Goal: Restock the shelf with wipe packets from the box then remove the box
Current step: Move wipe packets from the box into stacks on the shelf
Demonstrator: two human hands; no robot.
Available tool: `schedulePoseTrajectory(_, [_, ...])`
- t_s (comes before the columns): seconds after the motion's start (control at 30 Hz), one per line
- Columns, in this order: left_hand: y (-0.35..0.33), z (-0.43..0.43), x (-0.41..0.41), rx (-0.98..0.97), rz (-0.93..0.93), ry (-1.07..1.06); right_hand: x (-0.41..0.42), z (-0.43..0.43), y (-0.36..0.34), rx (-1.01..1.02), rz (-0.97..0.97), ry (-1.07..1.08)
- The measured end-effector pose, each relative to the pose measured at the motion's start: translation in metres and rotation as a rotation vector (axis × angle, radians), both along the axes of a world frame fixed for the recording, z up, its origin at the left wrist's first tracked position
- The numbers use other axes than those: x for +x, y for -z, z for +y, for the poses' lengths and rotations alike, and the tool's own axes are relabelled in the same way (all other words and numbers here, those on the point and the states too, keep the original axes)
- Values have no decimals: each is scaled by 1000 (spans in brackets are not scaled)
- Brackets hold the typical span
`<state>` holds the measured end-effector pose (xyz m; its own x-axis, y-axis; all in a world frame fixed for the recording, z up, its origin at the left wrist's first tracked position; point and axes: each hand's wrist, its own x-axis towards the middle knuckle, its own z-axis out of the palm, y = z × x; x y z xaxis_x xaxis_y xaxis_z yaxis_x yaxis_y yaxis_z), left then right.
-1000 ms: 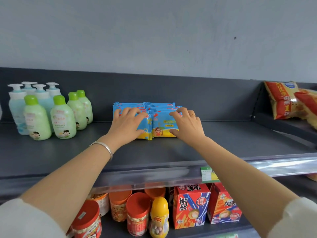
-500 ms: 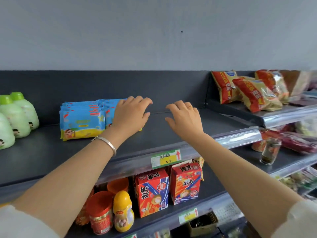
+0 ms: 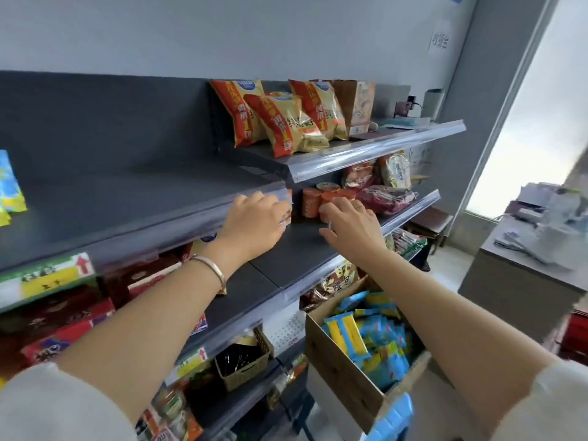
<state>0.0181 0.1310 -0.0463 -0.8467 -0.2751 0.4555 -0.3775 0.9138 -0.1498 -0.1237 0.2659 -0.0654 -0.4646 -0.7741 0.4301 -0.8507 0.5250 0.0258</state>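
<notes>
Lit brightly and evenly by daylight from the window point(image 3: 525, 132) at right, blown out to white. Softly shadowed beneath each shelf point(image 3: 127, 198). Smeared by motion blur throughout, worst on the surface point(image 3: 509, 261) at right and the price label point(image 3: 51, 275) at left. Bent at the edges.

White sleeves point(image 3: 47, 405), bangle point(image 3: 212, 269) near left hand point(image 3: 254, 222)

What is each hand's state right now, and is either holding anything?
Left hand: open, fingers relaxed, holding nothing.
Right hand: open, fingers loosely bent, holding nothing.
</notes>
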Motion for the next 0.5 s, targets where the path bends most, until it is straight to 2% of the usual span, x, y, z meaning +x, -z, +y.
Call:
schedulePoseTrajectory(0.23, [67, 59, -90, 94, -315, 127, -71, 77, 61, 189, -183, 143])
schedulePoseTrajectory(0.5, [123, 63, -156, 153, -520, 239, -121, 106, 116, 313, -367, 242])
